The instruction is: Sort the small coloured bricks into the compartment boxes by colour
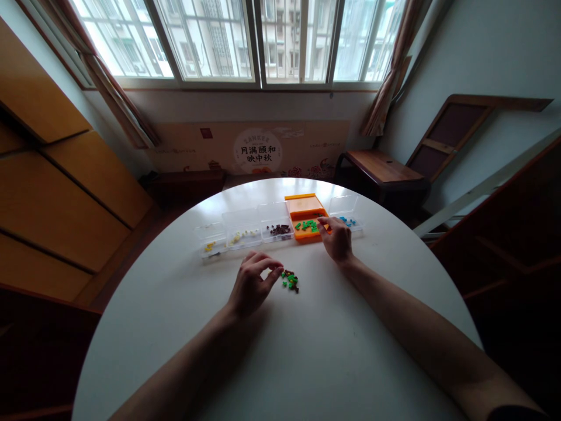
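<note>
Green pieces strew an orange box partly behind the right hand; what either hand's fingers hold, I cannot tell.

"Set out on what?"
"On a white table, curved along the far edge, with a soft shine towards the back."
"And lying on top?"
"Towards the far side, a slightly slanting row of clear boxes, lids tipped back, with an orange box (likewise open) second from the right end."
"Nearer than that?"
"A small loose pile of green and brown bits, straight on the tabletop, apart from the row."
</note>
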Motion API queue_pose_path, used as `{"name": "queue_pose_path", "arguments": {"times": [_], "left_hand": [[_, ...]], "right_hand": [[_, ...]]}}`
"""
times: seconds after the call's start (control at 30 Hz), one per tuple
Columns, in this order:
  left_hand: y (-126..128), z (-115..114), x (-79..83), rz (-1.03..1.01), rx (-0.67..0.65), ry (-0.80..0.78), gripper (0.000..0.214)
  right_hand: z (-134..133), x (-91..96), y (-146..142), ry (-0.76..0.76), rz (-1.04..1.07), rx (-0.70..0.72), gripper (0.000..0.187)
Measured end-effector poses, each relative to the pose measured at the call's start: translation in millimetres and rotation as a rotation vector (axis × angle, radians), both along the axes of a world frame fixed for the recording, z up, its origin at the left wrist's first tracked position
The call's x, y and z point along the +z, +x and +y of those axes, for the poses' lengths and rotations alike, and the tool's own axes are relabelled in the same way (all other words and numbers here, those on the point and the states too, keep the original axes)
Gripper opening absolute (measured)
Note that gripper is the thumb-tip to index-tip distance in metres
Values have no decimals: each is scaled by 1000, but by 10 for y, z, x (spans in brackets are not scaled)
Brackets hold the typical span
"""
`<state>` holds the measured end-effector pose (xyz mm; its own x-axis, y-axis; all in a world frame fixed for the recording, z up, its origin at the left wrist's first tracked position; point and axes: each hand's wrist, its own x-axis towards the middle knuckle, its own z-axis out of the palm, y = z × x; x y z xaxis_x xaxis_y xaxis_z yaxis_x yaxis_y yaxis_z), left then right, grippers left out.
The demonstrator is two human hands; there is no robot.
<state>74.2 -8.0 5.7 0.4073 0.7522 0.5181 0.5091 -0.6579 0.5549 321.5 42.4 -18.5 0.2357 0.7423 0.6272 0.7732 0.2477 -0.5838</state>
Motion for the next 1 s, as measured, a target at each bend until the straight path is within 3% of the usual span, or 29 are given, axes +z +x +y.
{"name": "queue_pose_path", "arguments": {"times": [0.63, 0.83, 1.0], "left_hand": [[-22, -53, -11, 348, -125, 55, 12], [-35, -6, -25, 349, -116, 76, 14], [-31, 49, -6, 140, -22, 49, 13]], "right_hand": [[-161, 14, -153, 20, 40, 142, 17], [-330, 62, -364, 136, -97, 421, 13], [-482, 140, -512, 222, -290, 716, 8]]}}
